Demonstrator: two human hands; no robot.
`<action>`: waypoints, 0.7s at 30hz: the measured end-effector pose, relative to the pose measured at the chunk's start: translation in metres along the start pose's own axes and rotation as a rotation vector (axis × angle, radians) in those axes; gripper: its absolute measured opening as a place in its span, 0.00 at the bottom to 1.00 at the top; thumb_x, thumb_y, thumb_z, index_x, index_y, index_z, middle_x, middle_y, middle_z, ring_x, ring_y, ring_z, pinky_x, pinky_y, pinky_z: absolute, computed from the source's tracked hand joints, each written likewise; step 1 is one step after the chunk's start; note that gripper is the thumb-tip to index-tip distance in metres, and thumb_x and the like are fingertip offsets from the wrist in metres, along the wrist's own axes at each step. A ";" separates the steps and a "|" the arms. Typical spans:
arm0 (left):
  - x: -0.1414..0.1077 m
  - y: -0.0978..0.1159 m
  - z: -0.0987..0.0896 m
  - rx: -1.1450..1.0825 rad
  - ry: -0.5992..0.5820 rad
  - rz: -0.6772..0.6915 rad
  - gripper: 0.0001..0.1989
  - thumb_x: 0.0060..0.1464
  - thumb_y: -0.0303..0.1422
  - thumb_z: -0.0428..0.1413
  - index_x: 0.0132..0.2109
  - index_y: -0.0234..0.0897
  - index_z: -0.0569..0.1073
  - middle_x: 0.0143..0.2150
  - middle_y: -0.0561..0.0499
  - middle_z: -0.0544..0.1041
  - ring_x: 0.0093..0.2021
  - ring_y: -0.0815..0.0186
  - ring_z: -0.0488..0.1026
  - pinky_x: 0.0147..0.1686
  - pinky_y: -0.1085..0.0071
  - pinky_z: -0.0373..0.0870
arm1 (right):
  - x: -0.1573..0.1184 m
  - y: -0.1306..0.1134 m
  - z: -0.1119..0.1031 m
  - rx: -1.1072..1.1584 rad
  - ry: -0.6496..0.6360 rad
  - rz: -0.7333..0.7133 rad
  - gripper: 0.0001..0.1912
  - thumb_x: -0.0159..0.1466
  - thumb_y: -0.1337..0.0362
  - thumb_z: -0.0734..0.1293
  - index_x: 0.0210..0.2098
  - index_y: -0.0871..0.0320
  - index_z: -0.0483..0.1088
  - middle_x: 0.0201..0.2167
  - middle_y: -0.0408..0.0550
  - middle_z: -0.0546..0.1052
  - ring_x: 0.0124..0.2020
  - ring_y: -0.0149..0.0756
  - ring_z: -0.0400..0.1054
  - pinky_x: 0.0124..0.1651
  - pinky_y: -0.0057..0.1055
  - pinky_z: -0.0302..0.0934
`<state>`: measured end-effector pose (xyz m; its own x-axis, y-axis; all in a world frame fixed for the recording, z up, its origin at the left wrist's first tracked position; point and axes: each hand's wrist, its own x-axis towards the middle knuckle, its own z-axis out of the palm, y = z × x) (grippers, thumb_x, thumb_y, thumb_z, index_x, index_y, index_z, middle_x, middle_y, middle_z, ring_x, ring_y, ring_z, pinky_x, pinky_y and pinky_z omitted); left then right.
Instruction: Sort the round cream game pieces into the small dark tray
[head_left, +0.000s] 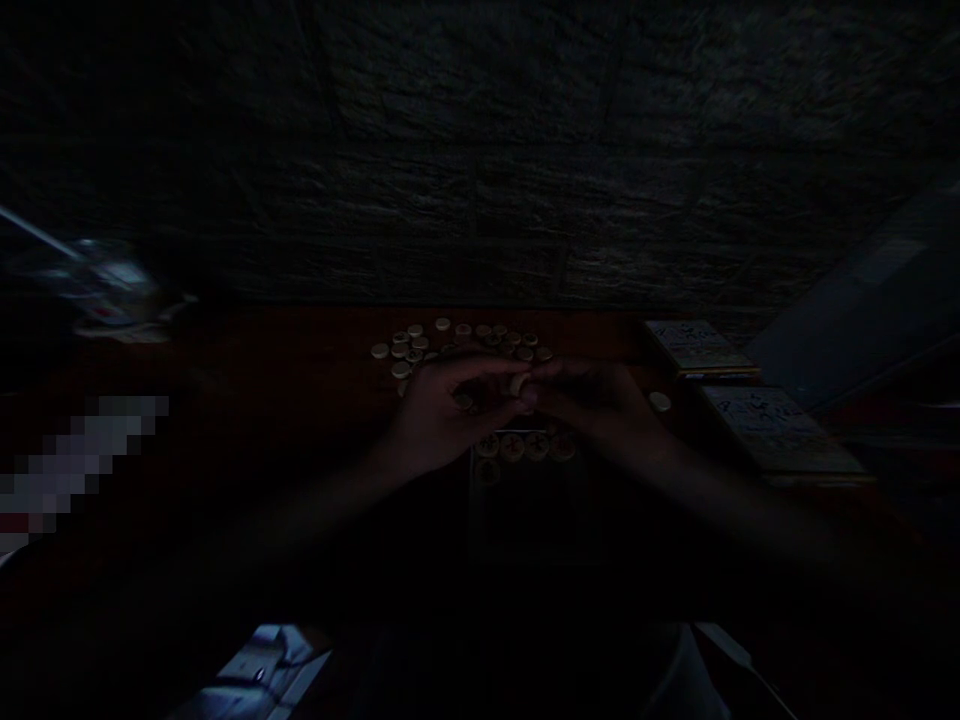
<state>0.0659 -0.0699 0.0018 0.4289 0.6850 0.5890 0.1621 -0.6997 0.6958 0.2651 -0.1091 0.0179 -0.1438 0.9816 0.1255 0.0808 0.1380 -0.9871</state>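
Observation:
My left hand [442, 410] and my right hand [600, 400] meet over the table. Between their fingertips is a round Chinese chess piece [519, 384], tilted on edge; both hands appear to pinch it. Just below them lies a dark shallow box or tray [536, 520], whose exact kind is hard to make out in the gloom. A row of marked chess pieces [512, 446] sits along its far end, with a single piece [488, 472] under the row's left end. Beyond my hands, several loose chess pieces [418, 343] are scattered, partly hidden by my left hand.
One lone piece [659, 401] rests right of my right hand. Two flat printed boxes or books [780, 430] lie farther right. A clear, shiny object [112, 285] stands at the left on the reddish table [300, 350]. A stone-like wall [480, 190] rises behind. Light is very dim.

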 end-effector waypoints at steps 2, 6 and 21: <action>0.000 0.001 0.000 -0.019 0.011 -0.035 0.16 0.55 0.31 0.66 0.52 0.37 0.81 0.43 0.48 0.85 0.38 0.65 0.82 0.37 0.73 0.78 | -0.001 0.000 -0.001 0.010 0.013 0.003 0.14 0.59 0.53 0.76 0.35 0.59 0.80 0.28 0.44 0.79 0.24 0.28 0.70 0.25 0.24 0.64; -0.001 0.000 0.001 -0.058 0.015 -0.068 0.17 0.57 0.31 0.65 0.53 0.37 0.80 0.43 0.48 0.85 0.39 0.64 0.83 0.39 0.72 0.79 | -0.001 -0.001 -0.001 0.010 0.043 0.014 0.12 0.60 0.56 0.74 0.36 0.58 0.79 0.28 0.44 0.79 0.22 0.27 0.68 0.23 0.23 0.62; -0.001 0.000 0.001 -0.117 -0.061 -0.093 0.15 0.61 0.30 0.60 0.54 0.38 0.80 0.51 0.47 0.84 0.47 0.60 0.84 0.46 0.67 0.82 | 0.001 0.005 -0.001 -0.085 0.033 -0.061 0.14 0.57 0.55 0.77 0.36 0.59 0.81 0.29 0.46 0.81 0.26 0.31 0.73 0.27 0.24 0.66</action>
<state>0.0665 -0.0710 0.0003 0.4709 0.7297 0.4957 0.1007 -0.6028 0.7915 0.2665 -0.1069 0.0131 -0.1184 0.9747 0.1896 0.1570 0.2069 -0.9657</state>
